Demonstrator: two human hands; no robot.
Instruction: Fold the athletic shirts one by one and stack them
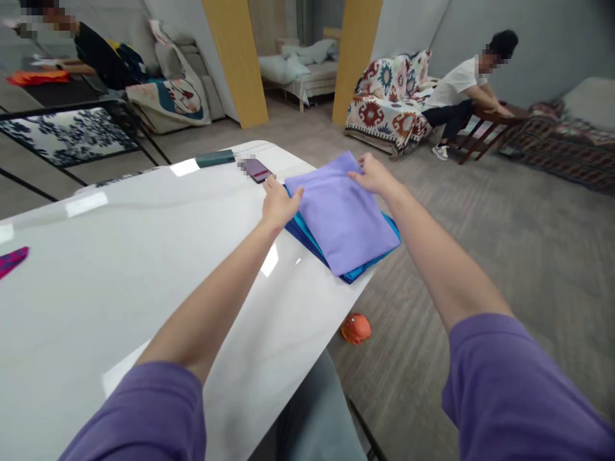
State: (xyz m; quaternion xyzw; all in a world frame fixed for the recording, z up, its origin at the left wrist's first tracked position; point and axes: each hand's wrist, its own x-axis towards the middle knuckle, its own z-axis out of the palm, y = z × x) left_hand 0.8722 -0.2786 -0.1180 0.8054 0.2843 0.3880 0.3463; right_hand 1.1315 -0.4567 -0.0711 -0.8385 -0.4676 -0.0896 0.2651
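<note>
**Left grip (pixel 278 206) thumbing one far corner, right grip (pixel 378 176) pinching the other, on the lilac cloth (pixel 339 221)**

Working left to right through the head view, I'm seeing a pink-and-purple item (pixel 13 260) lying at the table's (pixel 144 269) left. Beyond, a person in a dark top (pixel 98 57) is leaning over an orange cloth (pixel 38 77). A dark green case (pixel 215 158) is resting along the table's far edge, and a phone (pixel 258 170) is lying just past my left fingertips, the closest obstacle on that side; I can't tell if they're touching. My left thumb is lying over the cloth's far-left corner, but I can't tell whether the fingers are closing beneath it. The cloth is sitting between my grips and reaching toward me, its long axis running from the far side to near right, on top of folded blue cloths (pixel 307 235) by the table's right edge. Neither hand is nearer; both are touching it. Below that edge, an orange object (pixel 356 328) is showing. My right grip is holding narrow, thumb on top. Farther right, a person in a white top (pixel 454 88) is bending over a wooden stool (pixel 500 118), well apart.
</note>
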